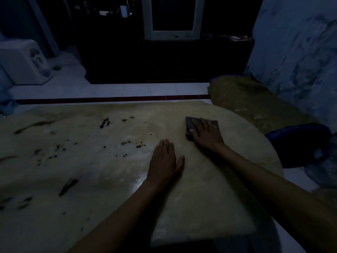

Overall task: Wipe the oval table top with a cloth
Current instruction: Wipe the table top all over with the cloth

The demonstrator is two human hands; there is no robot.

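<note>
The pale oval table top (91,170) fills the lower part of the dim head view, with dark specks and smears over its left and middle. A dark folded cloth (189,123) lies on the table's right part. My right hand (206,133) presses flat on the cloth with straight fingers. My left hand (166,161) rests flat on the bare table just left of and nearer than the cloth, fingers straight.
A covered seat (255,106) and a blue chair (300,141) stand past the table's right edge. A white appliance (23,61) stands on the tiled floor at the left. A dark cabinet (164,61) carrying a white-framed screen (173,19) stands beyond the table.
</note>
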